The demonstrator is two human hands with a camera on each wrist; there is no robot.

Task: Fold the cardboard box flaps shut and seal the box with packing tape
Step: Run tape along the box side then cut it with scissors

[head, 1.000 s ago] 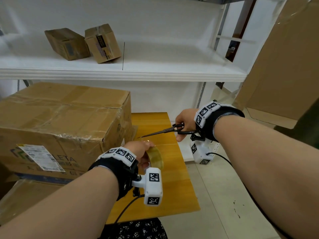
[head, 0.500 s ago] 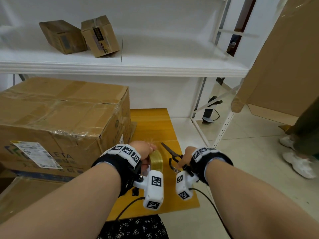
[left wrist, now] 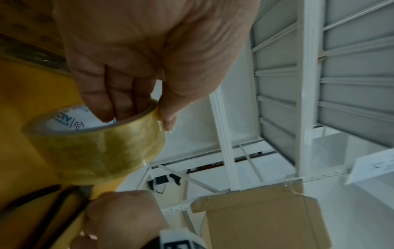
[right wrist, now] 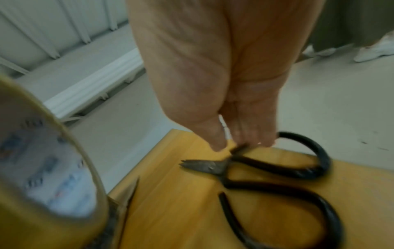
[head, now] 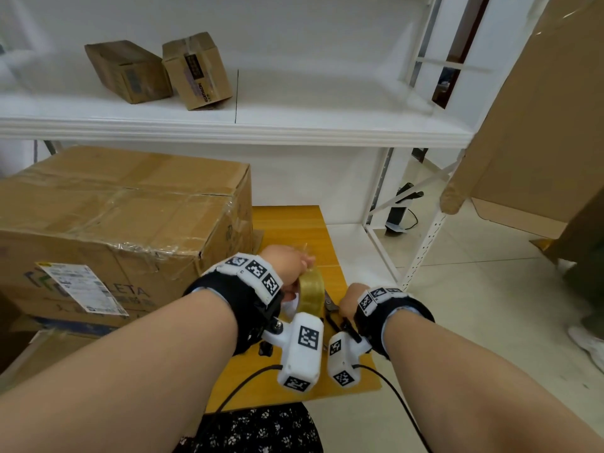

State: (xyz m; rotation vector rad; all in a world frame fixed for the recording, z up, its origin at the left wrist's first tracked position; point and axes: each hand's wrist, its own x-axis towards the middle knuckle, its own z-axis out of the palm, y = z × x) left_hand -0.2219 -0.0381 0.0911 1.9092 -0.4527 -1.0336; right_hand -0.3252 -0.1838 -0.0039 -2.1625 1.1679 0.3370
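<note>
A large cardboard box (head: 124, 220), flaps down and covered with clear tape, stands on the yellow table (head: 294, 230) at the left. My left hand (head: 299, 273) holds a roll of clear packing tape (head: 312, 289) just right of the box. Its fingers (left wrist: 119, 104) are curled into the core of the tape roll (left wrist: 95, 148), with the thumb on the outside. Right beside it, my right hand (head: 348, 297) pinches a handle of the black scissors (head: 330, 307). In the right wrist view the scissors (right wrist: 266, 170) lie on the tabletop with blades nearly shut under my right hand (right wrist: 241, 143).
Two small cardboard boxes (head: 160, 71) sit on the white shelf (head: 294, 129) above the table. A big flat cardboard sheet (head: 536, 125) leans at the right. Another person's shoes (right wrist: 375, 48) stand on the tiled floor at the right. A flattened box (head: 36, 354) lies at lower left.
My right hand brought the scissors down from the air to the table, next to the tape roll. The left hand kept the tape roll and barely moved.
</note>
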